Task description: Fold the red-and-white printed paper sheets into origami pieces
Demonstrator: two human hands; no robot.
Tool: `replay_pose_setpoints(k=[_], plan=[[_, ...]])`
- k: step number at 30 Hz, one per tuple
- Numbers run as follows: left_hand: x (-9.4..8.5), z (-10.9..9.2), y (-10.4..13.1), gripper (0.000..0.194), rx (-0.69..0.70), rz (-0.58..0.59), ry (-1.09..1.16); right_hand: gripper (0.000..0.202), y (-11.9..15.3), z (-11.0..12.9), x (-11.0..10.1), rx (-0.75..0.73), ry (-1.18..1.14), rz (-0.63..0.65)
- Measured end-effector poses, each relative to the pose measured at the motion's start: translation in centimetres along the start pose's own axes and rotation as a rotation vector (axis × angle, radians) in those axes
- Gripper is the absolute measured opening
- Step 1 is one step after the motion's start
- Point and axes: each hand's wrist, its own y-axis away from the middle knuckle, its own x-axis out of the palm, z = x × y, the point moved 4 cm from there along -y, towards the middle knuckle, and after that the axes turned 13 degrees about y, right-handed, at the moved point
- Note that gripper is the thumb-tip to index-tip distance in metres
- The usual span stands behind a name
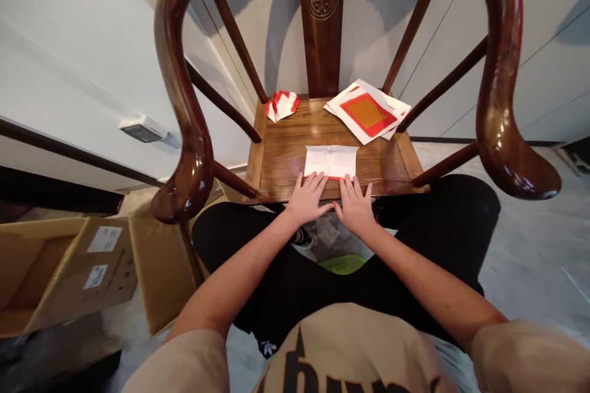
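**White folded paper under both hands' fingertips, front of chair seat**

Wooden armchair, glossy finish. Folded paper [330,158] lies flat near the front edge of the chair seat [281,156], white side up, creases across it, narrow red strip along its near edge.

Left hand [308,199]: palm down, fingers [318,180] extended, lightly parted, tips on the paper's near-left part. Right hand [354,206]: palm down, index and middle tips at the near-right corner, little finger splayed outward over the wood, beyond the paper. Neither hand pinches. Thumbs point inward and meet, or nearly so, just short of the near edge; contact between them cannot be told. Most of the sheet extends beyond the fingertips, toward the backrest [318,55], its middle uncovered between the hands.

Back of seat, right: overlapping white sheets [369,113], the top one bearing a red square with an orange-brown centre. Back of seat, left: a crumpled-looking red-and-white folded piece [282,105], well apart from the fingers. On the floor at left, open cardboard box [69,276].
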Motion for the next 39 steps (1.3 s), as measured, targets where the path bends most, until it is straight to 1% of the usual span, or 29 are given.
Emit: replay_pose_setpoints(k=[3,5,9,12,14,18,20,22,25,27,28,30,32,35,37,39], plan=[[0.1,0.2,0.0,0.083,0.007,0.001,0.003,0.067,0.8,-0.6,-0.1,0.081,0.013,-0.027],[0.2,0.5,0.0,0.084,0.011,0.003,0.009,0.067,1.2,-1.2,0.0,0.118,0.026,-0.023],[0.0,1.1,0.0,0.080,0.014,0.004,0.026,0.067,1.2,-2.2,0.4,0.117,0.050,0.027],[-0.5,0.9,0.4,0.075,-0.029,-0.043,0.012,0.065,0.8,-2.3,0.5,0.113,0.043,0.041],[-0.7,0.6,0.8,0.075,-0.075,-0.090,0.002,0.064,0.6,-2.0,0.4,0.116,0.030,0.035],[-0.6,-0.1,1.3,0.076,-0.123,-0.143,0.016,0.061,0.4,-1.8,-0.6,0.115,-0.006,0.021],[-0.5,-0.2,1.3,0.073,-0.120,-0.159,0.033,0.057,-0.5,-2.7,-1.6,0.104,-0.041,0.006],[-0.6,-0.1,1.1,0.069,-0.117,-0.174,0.053,0.050,-2.3,-4.6,-2.7,0.096,-0.107,-0.039],[-1.1,0.5,0.3,0.060,-0.113,-0.198,0.083,0.042,-6.7,-8.1,-3.7,0.015,-0.221,-0.131],[-1.5,1.2,-0.4,0.049,-0.107,-0.208,0.105,0.038,-9.7,-9.9,-3.3,-0.075,-0.293,-0.144],[-1.7,1.5,-0.9,0.043,-0.105,-0.209,0.114,0.035,-11.0,-10.3,-2.7,-0.124,-0.352,-0.112],[-2.0,2.2,-1.6,0.036,-0.106,-0.209,0.125,0.032,-12.6,-10.3,-1.1,-0.211,-0.479,0.014],[-2.2,2.8,-2.3,0.033,-0.123,-0.223,0.129,0.031,-12.9,-9.5,0.0,-0.291,-0.551,0.099],[-2.3,3.0,-2.9,0.035,-0.171,-0.248,0.128,0.031,-12.0,-8.2,0.6,-0.374,-0.576,0.156],[-2.2,2.9,-3.2,0.034,-0.193,-0.245,0.122,0.031,-11.3,-7.8,0.7,-0.394,-0.546,0.164],[-2.1,2.9,-3.4,0.031,-0.196,-0.224,0.117,0.030,-10.6,-7.6,0.6,-0.411,-0.454,0.133]])
